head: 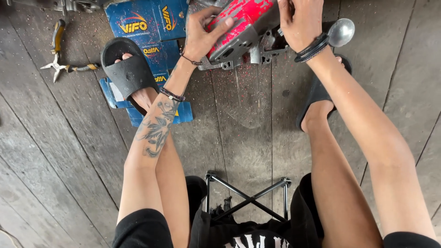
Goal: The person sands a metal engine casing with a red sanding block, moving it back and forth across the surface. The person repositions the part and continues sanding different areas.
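1. Holding a red-painted metal part (243, 27), both hands work at the top edge of the view, above the floor between the person's feet.
2. Left hand (202, 34): its grip is closed on the part's left end, thumb laid across the red face, fingers curled around the edge.
3. Right hand (301, 20): its grip is clamped on the part's right side from above, fingers wrapped over it; the fingertips are cut off by the frame.
4. The part is chipped red on top with bare grey metal and bolt holes along its lower rim. A round silver knob (341, 32) shows just right of the right wrist.
5. Counts: one part, one pair of pliers (57, 57), two black sandals, one flattened blue carton (154, 27).
6. The pliers lie open, well apart to the left. The left sandal (128, 73) rests on the carton.
7. The floor (243, 115) is worn grey planks, speckled with red flecks under the part. A folding stool's crossed black frame (248, 197) shows between the knees.
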